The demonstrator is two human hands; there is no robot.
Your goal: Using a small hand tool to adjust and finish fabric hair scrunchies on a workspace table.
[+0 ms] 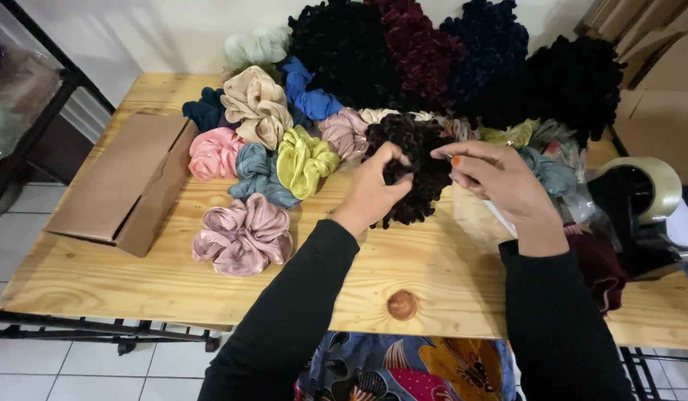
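Observation:
A dark brown velvet scrunchie (pixel 418 148) sits at the middle of the wooden table (pixel 433 275). My left hand (pixel 377 189) pinches its near edge with thumb and fingers. My right hand (pixel 500 178) grips its right side with the fingertips; a clear plastic bag (pixel 478 215) lies under this hand. Both arms wear black sleeves.
Several satin scrunchies lie left of my hands: dusty pink (pixel 244 234), yellow-green (pixel 305 160), blue-grey (pixel 258 174), pink (pixel 215 152), beige (pixel 256 104). Large dark velvet scrunchies (pixel 448 52) pile at the back. A flat cardboard box (pixel 128 182) lies left, a tape dispenser (pixel 641 200) right.

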